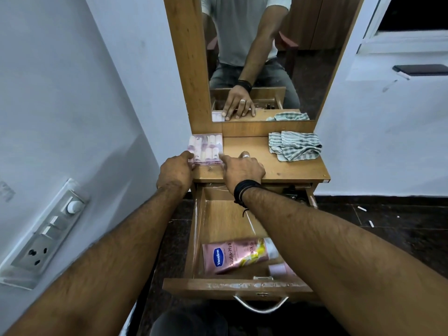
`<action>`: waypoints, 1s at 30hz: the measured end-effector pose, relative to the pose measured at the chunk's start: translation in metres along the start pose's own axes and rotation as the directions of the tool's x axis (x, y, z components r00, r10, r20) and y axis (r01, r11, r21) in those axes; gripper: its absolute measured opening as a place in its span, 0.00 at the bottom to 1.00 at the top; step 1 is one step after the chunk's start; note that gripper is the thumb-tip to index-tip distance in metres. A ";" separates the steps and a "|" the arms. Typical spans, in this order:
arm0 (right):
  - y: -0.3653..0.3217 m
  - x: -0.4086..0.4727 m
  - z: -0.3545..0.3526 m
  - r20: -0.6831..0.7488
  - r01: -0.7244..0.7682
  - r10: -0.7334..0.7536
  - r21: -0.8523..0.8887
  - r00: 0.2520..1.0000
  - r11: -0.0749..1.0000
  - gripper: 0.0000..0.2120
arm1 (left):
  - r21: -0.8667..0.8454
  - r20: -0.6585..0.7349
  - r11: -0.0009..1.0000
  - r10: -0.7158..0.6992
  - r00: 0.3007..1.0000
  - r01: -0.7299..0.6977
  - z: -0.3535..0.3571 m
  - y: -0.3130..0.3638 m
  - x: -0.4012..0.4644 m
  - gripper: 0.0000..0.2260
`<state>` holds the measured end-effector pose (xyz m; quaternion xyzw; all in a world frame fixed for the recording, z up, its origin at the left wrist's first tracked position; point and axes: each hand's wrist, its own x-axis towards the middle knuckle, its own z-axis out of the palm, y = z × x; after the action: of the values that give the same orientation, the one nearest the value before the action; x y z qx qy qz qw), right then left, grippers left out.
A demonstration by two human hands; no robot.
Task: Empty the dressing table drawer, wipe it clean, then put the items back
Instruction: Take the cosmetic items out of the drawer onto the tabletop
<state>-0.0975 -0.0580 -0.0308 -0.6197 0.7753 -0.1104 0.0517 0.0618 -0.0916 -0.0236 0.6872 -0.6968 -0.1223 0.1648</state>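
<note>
Lying between both hands' fingers [188,155]: clear box [206,148].

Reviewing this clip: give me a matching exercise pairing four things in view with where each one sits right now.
Things:
1. clear case of small bottles
2. striped cloth
3. pink Vaseline tube
4. dark phone

Places:
A. lying inside the open drawer
B. on the white ledge at the far right
C. left end of the dressing table top, between the left hand and right hand
D. right end of the table top, below the mirror

Pairs: 1-C, 2-D, 3-A, 4-B
</note>
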 end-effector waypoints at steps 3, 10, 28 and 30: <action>0.002 0.002 0.004 -0.020 0.004 -0.004 0.003 1.000 1.000 0.18 | 0.002 -0.010 1.000 -0.010 1.000 0.010 -0.002 0.003 0.001 0.16; 0.004 0.004 0.014 -0.040 0.009 -0.008 0.018 0.999 1.000 0.19 | -0.006 -0.007 1.000 -0.003 1.000 0.003 -0.001 0.000 0.004 0.16; 0.033 -0.043 -0.011 -0.132 0.208 -0.175 0.299 0.976 0.931 0.16 | 0.206 0.074 0.922 0.318 0.945 -0.327 -0.002 0.026 -0.065 0.17; 0.038 -0.061 -0.011 -0.071 0.243 -0.232 0.267 0.970 0.933 0.10 | 0.156 0.152 0.900 0.384 0.911 -0.406 0.007 0.030 -0.084 0.17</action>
<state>-0.1223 0.0099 -0.0321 -0.6934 0.6729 -0.2339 0.1082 0.0313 -0.0077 -0.0236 0.5352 -0.8386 -0.0616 0.0807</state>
